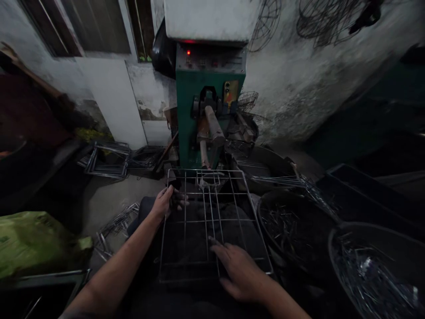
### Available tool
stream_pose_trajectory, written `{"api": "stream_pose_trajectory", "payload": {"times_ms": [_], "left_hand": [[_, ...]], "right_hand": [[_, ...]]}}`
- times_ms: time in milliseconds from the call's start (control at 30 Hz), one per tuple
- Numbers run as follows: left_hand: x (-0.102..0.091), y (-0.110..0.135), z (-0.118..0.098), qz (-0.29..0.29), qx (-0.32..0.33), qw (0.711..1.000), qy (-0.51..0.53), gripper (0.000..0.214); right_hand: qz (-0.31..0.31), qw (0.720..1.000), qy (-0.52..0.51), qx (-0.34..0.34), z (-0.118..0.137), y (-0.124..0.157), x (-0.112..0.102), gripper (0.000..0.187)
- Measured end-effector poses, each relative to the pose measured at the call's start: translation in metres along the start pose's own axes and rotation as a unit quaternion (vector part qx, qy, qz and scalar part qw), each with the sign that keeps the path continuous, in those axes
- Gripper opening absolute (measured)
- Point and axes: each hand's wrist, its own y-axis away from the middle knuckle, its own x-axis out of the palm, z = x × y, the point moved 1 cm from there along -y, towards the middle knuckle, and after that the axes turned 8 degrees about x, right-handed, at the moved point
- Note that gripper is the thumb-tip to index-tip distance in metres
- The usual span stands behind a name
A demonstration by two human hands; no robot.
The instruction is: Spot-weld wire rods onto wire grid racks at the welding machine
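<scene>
Your left hand [165, 203] grips the wire rack [212, 220] by its left edge; your right hand [239, 270] lies flat and spread on it. The rack's far edge sits under the welder [210, 88], and the grid looks mostly assembled.

The wire rack [212, 221] is thin, dull grey metal. The welding machine [209, 102] wears matt green paint. The wall [299, 79] is rough plaster.

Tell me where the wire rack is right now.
In the head view, the wire rack lies at centre, before the green machine, left hand gripping its left edge, right hand flat on its near side, dark tub to its right.
</scene>
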Motion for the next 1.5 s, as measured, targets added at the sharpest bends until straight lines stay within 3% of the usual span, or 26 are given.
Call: {"api": "stream_pose_trajectory", "payload": {"times_ms": [567, 1500], "left_hand": [[0.005, -0.057, -0.005, 0.008, 0.023, 1.0, -0.017, 0.033], [0.0, -0.072, 0.005, 0.024, 0.014, 1.0, 0.003, 0.035]], "right_hand": [[-0.042, 0.997, 0.06, 0.011, -0.014, -0.032, -0.04, 0.061], [-0.043, 0.998, 0.052, 0.016, -0.02, -0.037, -0.048, 0.06]]}}
